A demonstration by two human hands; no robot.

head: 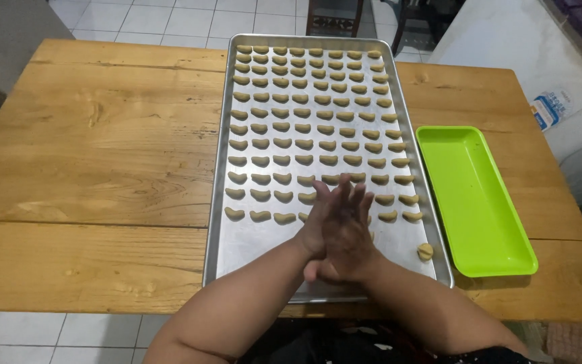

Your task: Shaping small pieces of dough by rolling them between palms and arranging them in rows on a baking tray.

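Pressed flat palm to palm, the left hand (318, 226) and right hand (348, 232) form one closed grip over the near end of the metal baking tray (250, 259), fingers pointing away; whether anything lies between the palms cannot be told. Rows of small crescent-shaped dough pieces (304, 111) fill the tray beyond them, and a lone dough ball (425, 251) sits near its right corner. An empty green tray (473, 195) lies just beside it on the wooden counter (102, 148).

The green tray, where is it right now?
In the head view the green tray lies on the wooden table, right of the metal baking sheet of crescent dough pieces, beyond the right hand.
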